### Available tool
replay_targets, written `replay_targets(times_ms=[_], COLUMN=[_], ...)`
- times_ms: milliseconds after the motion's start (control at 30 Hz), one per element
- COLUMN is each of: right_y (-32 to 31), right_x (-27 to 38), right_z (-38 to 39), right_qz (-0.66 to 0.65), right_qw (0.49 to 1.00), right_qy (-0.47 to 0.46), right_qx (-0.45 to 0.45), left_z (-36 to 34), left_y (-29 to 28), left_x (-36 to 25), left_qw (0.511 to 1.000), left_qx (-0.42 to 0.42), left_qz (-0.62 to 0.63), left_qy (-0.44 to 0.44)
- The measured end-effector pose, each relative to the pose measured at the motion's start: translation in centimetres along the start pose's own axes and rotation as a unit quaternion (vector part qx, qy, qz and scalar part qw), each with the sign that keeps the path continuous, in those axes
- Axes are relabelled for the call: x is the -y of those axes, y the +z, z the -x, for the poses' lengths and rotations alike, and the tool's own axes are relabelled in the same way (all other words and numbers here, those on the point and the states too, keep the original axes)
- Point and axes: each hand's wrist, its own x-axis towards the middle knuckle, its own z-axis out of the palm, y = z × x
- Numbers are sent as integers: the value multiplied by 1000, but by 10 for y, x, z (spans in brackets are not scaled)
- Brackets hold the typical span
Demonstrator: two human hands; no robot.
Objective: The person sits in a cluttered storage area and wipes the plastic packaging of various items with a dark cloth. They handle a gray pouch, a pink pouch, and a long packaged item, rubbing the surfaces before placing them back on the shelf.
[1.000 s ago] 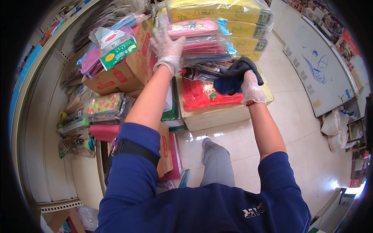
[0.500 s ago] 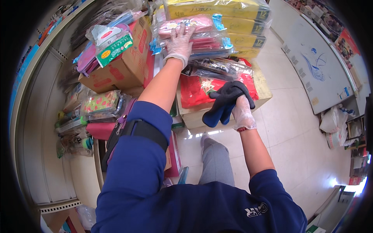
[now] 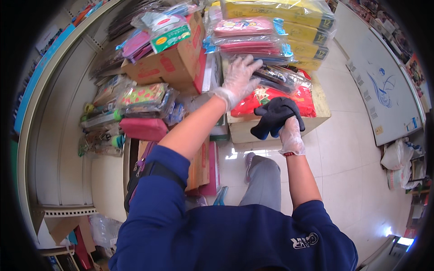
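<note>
My left hand (image 3: pixel 241 80), in a clear glove, rests at the left end of some dark items in clear plastic wrapping (image 3: pixel 282 77). Its fingers are spread, with the thumb apart below them. Just behind it lies a stack of pink pouches (image 3: pixel 244 28) in clear bags. My right hand (image 3: pixel 292 135), gloved too, is closed around a bunched dark grey and blue cloth (image 3: pixel 279 112). The cloth hangs over the front of a red plastic package (image 3: pixel 246 103), which lies under the dark items on a pale box (image 3: pixel 323 110).
Yellow wrapped packs (image 3: pixel 307 36) are stacked at the back. To the left stand a cardboard box (image 3: pixel 158 67) with a green packet (image 3: pixel 171 39) on top, a dark pink pouch (image 3: pixel 143 129) and a metal shelf unit (image 3: pixel 63 158). A white cabinet (image 3: pixel 384 86) stands at right.
My left hand has come off the pink pouches and moved nearer, onto the dark wrapped items. My right hand still holds the cloth. The whole view has shifted slightly.
</note>
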Motion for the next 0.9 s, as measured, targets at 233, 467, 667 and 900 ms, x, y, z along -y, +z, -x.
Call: replay_targets(times_ms=[233,467,667,900], right_y=[37,34,80,161], right_x=[17,-20,-22,-8], right_z=[15,48,63,66], right_qz=[433,-57,-11,39], right_qw=[854,980,987,967], right_qy=[-269,-80,-51,-99], right_qx=[106,170,154,231], left_z=[155,268,338,388], left_y=[-41,-84,-100,-109], left_x=[-21,-44,-58,-69], left_qw=[958,892,797,748], left_qx=[80,7,-53,-38], left_qz=[267,402,519,576], left_qy=[-62,-208,-305,-328])
